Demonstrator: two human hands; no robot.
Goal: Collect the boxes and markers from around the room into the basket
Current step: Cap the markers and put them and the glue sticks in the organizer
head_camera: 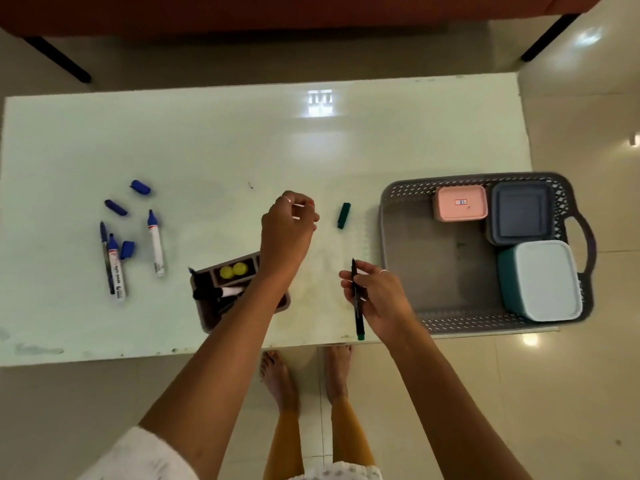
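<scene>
Your right hand (377, 299) pinches a thin dark pen (356, 299) near the bench (242, 150) edge. Your left hand (287, 230) hovers with fingers curled; whether it holds anything, you cannot tell. A green cap (344, 215) lies beside it. The basket (433, 271) at right holds a pink box (460, 203), a grey box (519, 213) and a teal box (540, 282). Blue markers (156, 242) lie at left; their print is unreadable.

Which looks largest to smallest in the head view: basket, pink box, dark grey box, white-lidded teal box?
1. basket
2. white-lidded teal box
3. dark grey box
4. pink box

The teal box lies nearer the camera, so its lead is unsure.
</scene>
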